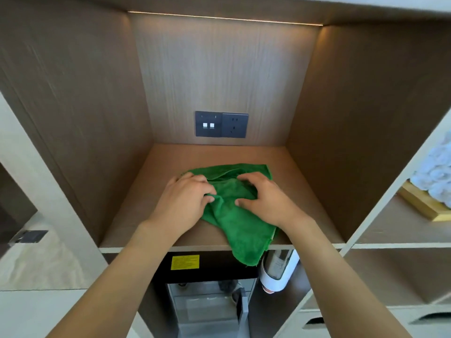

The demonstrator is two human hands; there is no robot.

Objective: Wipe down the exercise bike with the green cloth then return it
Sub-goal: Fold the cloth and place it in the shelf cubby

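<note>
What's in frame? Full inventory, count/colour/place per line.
green cloth: 1, green, on the wooden shelf, one corner hanging over the front edge
wooden shelf: 1, brown, open niche at centre
socket panel: 1, dark grey, on the niche's back wall
yellow label: 1, yellow, on a black appliance below the shelf
white fluffy item: 1, white, side shelf at right, on a gold base
left hand: 1, gripping the cloth's left part
right hand: 1, fingers curled into the cloth's middle

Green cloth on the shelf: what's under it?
The green cloth lies on the wooden shelf, one corner hanging over the front edge. Left hand and right hand both hold it. Whatever lies beneath the cloth and hands is covered.
</note>
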